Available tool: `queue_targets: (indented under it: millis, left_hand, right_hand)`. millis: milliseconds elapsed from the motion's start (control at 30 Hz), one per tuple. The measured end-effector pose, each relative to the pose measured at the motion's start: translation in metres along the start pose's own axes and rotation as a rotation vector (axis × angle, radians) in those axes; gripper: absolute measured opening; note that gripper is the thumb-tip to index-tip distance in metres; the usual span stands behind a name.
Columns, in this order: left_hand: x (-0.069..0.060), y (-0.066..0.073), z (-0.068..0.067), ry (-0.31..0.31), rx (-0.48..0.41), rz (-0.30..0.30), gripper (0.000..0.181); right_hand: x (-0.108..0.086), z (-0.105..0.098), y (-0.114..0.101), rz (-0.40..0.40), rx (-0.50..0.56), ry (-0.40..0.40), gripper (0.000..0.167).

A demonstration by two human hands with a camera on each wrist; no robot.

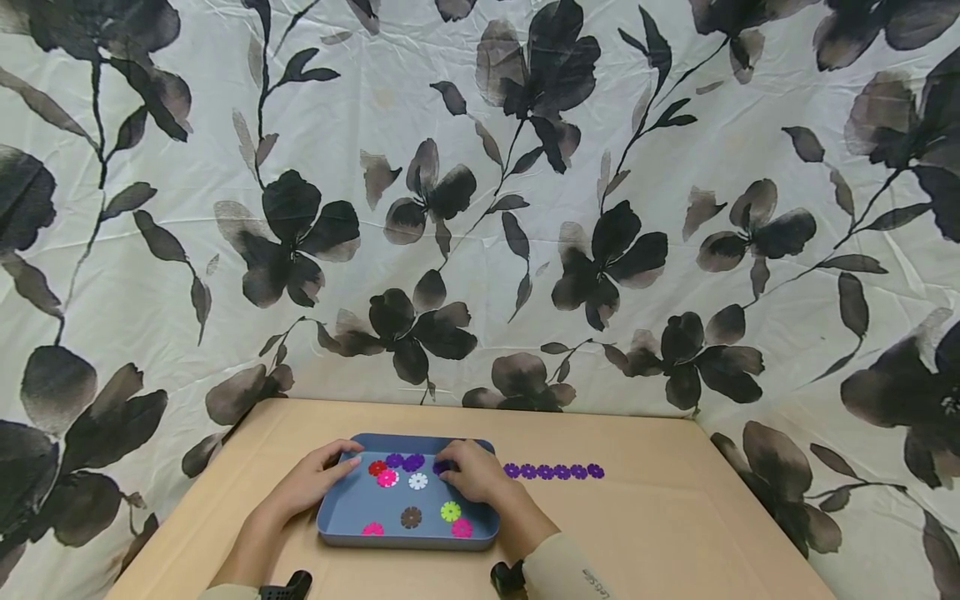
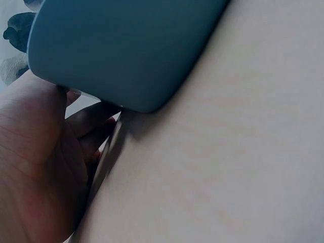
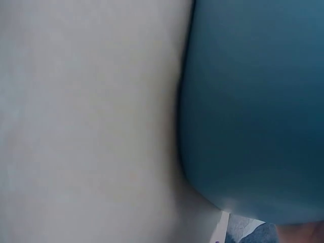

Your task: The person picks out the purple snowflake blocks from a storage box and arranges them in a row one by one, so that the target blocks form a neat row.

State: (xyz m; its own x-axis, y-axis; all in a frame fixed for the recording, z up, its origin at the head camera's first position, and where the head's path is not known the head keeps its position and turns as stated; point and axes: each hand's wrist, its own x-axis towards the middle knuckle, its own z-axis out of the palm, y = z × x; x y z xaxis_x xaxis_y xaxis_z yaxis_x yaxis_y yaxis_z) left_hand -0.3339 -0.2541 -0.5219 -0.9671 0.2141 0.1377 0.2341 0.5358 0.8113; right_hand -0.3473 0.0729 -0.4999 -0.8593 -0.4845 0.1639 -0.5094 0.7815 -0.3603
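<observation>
A blue-grey tray (image 1: 397, 542) stands on the table. My left hand (image 1: 307, 479) grips its left rim, with the thumb over the edge and the fingers outside, partly hidden. My right hand (image 1: 472, 473) reaches over the tray's right side and pinches a purple flower-shaped disc (image 1: 439, 467), mostly covered by the fingers. Two more purple discs (image 1: 413, 462) lie at the back of the tray. Around them are a red disc (image 1: 377, 468), a white disc (image 1: 417, 481), a brown disc (image 1: 411, 517), a lime disc (image 1: 450, 511) and several pink discs (image 1: 387, 478).
On the table (image 1: 660, 533), right of the tray, several purple discs (image 1: 562, 472) form a straight row. Behind the table hangs a white cloth (image 1: 525, 250) with dark flowers. In the right wrist view, the tray's outer wall (image 3: 253, 111) fills the right side.
</observation>
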Motion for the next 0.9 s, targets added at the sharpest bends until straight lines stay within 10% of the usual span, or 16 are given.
queue_targets:
  millis: [900]
  left_hand:
    - [-0.011, 0.000, -0.011, -0.037, 0.000, 0.020, 0.040]
  right_hand:
    - [-0.014, 0.000, -0.020, 0.004, 0.128, 0.058, 0.011]
